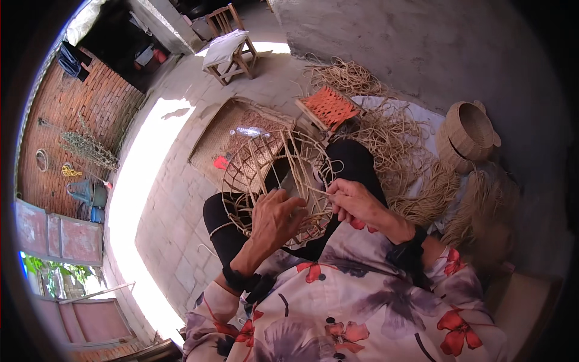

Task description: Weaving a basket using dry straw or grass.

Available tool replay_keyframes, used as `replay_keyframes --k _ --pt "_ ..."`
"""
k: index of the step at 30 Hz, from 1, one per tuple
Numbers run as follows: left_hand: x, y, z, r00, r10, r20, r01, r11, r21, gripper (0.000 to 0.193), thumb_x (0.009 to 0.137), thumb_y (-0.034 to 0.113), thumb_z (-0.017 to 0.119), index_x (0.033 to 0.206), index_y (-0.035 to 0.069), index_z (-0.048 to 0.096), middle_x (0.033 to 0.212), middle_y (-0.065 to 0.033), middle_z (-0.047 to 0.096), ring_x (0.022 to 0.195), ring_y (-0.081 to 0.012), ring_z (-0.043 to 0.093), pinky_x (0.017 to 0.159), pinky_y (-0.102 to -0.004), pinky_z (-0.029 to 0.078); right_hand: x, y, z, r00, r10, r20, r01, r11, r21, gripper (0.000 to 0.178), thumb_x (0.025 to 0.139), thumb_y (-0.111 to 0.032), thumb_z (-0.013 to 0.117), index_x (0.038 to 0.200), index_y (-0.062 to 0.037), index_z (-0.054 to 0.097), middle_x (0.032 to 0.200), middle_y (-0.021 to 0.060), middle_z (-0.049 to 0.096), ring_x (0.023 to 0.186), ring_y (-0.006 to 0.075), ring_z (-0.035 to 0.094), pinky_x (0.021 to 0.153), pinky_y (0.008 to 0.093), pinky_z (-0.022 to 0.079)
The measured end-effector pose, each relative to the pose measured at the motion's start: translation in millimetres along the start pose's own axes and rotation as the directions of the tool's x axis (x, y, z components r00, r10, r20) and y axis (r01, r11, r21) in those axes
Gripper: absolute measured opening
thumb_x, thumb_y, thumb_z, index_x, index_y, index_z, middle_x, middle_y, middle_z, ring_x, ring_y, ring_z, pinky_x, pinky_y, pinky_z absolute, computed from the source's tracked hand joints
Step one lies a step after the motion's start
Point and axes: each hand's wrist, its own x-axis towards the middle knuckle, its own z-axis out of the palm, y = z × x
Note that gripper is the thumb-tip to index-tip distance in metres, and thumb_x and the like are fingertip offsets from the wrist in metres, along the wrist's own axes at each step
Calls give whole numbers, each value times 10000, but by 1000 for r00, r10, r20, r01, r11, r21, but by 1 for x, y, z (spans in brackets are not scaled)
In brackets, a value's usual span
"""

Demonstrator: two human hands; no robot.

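Nearest the wearer, the left hand (277,214) is half curled, back uppermost, over the near-left part of an open basket frame (294,158); whether its fingers grip anything cannot be told. The right hand (359,202) has thumb and forefinger pinched together on a pale strand (319,192) at the frame's right side, remaining fingers bent. The frame sits in the lap, between the black-clad knees (356,163).

Step in hand, as judged: working a strand along the frame's rim. The next move appears to call for tension kept by the right hand while the left steadies the ribs.

Edges and room: the knees limit sideways movement of the frame. Loose ribs stand out at its margin and could snag the strand. Paved floor (175,235) at the left affords elbow room. Beyond the frame lies a woven mat (205,151) bearing a clear bottle (248,131); at its right stands an orange-topped stool (329,108). Fibre heaps (395,136) and a woven basket (447,134) crowd the right side. Farther off stands a cushioned chair (226,49).
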Motion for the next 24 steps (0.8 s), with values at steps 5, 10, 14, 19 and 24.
replay_keyframes --k 5,10,14,19,24 --pt "16 -1 21 994 105 39 -92 965 -245 73 792 112 728 854 78 710 742 -96 614 717 -278 629 628 -384 496 4 8 -3 998 14 -69 -4 988 153 236 1026 -272 545 1048 -37 534 801 61 630 603 116 628 488 238 504" --pt "16 0 28 997 6 77 17 955 -296 53 796 86 715 833 49 712 740 -94 656 691 -261 660 631 -355 518 4 16 -13 990 -78 -116 108 955 275 195 1022 -237 546 1017 -44 520 797 74 645 567 113 629 452 237 500" --pt "16 3 29 993 -51 107 84 941 -328 50 802 91 696 822 49 713 749 -92 673 684 -255 673 630 -357 520 -7 16 -19 980 -85 -181 115 981 159 155 1009 -164 515 976 -17 550 783 104 684 521 125 617 418 256 479" --pt "23 5 31 966 -147 213 201 945 -259 90 778 160 716 804 74 707 749 -79 681 683 -264 678 627 -369 517 -27 16 -22 946 -223 -235 134 930 -342 170 927 -164 626 856 -13 597 654 88 650 520 146 638 448 302 476" --pt "34 9 33 986 -92 137 108 988 -111 220 745 217 737 923 135 636 749 -80 685 718 -330 683 644 -459 504 -33 15 -18 892 -366 -264 115 751 -651 204 829 -216 696 799 -26 627 633 135 649 568 278 673 524 383 503"
